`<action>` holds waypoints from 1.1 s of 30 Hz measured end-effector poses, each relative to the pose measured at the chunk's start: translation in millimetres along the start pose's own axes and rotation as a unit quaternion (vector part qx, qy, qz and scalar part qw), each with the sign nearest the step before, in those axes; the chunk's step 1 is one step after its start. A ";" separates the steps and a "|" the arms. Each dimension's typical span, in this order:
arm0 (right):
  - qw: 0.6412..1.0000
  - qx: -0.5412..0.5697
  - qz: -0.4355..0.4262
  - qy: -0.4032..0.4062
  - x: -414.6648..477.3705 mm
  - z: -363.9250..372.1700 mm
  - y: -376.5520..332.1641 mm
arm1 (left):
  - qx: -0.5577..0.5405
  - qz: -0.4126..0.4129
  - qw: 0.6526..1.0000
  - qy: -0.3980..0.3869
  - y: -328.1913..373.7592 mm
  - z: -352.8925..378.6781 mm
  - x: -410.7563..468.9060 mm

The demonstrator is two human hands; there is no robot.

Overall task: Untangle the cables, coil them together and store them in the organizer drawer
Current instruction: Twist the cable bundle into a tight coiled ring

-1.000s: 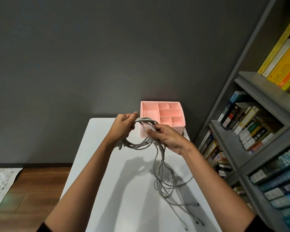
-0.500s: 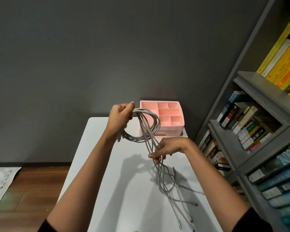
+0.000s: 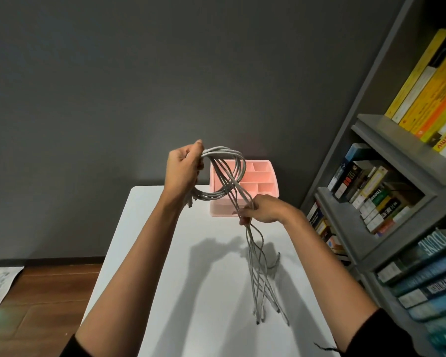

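1. Your left hand point(image 3: 182, 171) is raised over the far end of the table point(image 3: 165, 279), with its fingers curled tight round several finished loops of the grey cables point(image 3: 218, 151).
2. From that coil the strands run down to your right hand point(image 3: 267, 210), which pinches them in one bunch. The loose tails hang below it, their plugs at the tabletop.
3. The pink organizer point(image 3: 219, 208) sits behind the coil, and its drawer looks closed.
4. Untangling seems finished and coiling is partway along. You have yet to wind the tails, open the drawer and put the bundle away.
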State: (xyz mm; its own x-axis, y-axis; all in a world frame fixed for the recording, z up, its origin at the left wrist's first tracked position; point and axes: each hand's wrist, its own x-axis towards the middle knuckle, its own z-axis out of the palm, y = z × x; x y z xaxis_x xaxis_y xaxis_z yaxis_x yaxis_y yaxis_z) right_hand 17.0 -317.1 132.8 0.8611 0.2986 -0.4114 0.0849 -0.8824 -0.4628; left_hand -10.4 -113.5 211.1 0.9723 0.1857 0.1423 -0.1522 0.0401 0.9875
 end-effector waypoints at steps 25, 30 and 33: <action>0.965 0.217 0.064 0.129 26.9 47.2 36.2 | -0.078 -0.003 0.997 0.005 46.6 1.4 2.1; 0.959 0.200 0.079 0.185 25.7 70.2 47.5 | -0.080 0.003 0.997 0.005 53.1 -1.2 1.9; 0.925 0.303 0.112 0.201 24.0 77.2 47.4 | -0.084 -0.001 0.996 0.005 50.6 -0.6 0.8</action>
State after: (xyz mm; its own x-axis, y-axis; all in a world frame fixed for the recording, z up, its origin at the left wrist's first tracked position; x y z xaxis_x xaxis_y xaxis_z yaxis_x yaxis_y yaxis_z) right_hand 3.0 -323.6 40.4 0.9501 -0.1347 -0.2812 -0.3101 -0.5032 -0.8067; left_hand -17.5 -110.7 261.1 0.9710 0.1953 0.1380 -0.1778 0.2034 0.9628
